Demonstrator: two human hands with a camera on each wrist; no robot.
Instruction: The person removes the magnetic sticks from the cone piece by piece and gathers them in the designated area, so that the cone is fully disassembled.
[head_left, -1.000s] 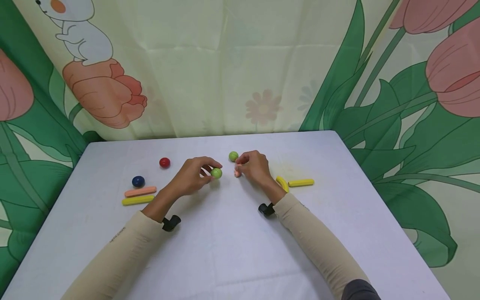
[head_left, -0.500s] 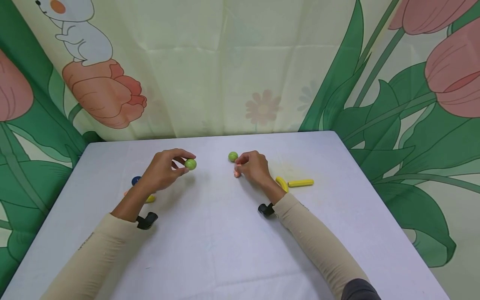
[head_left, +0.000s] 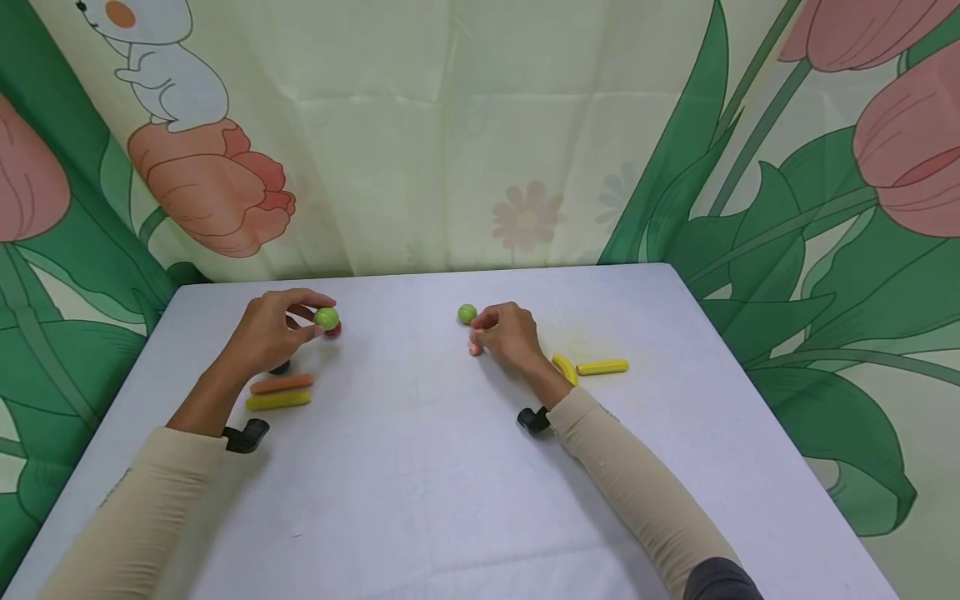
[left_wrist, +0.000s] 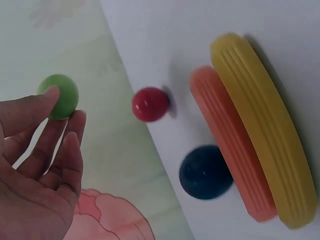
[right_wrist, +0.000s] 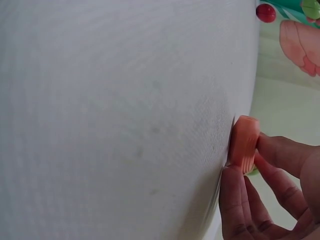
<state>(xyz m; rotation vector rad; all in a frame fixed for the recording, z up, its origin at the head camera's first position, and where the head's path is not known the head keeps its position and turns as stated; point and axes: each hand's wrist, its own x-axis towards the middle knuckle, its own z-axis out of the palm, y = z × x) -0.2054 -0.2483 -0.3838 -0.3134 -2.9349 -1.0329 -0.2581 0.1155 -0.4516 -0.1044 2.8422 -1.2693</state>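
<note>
My left hand (head_left: 273, 332) pinches a small green ball (head_left: 326, 318) between thumb and fingertips, raised above the table. In the head view it overlaps a red ball (head_left: 334, 331), which rests on the table in the left wrist view. Below that hand are a dark blue ball (left_wrist: 206, 172), a salmon ridged clay stick (head_left: 281, 383) and a yellow ridged clay stick (head_left: 277, 401), side by side. My right hand (head_left: 510, 335) pinches a short salmon clay stick (right_wrist: 245, 144) at the tabletop. A second green ball (head_left: 467, 314) lies just beyond its fingers.
Two more yellow clay pieces lie by the right wrist: a curved one (head_left: 564, 367) and a straight stick (head_left: 602, 367). The white-covered table (head_left: 420, 483) ends at a printed curtain (head_left: 390, 167) behind.
My left hand has carried the green ball leftward from the middle of the table to the red ball. The right hand has stayed in place, still pinching the salmon clay stick.
</note>
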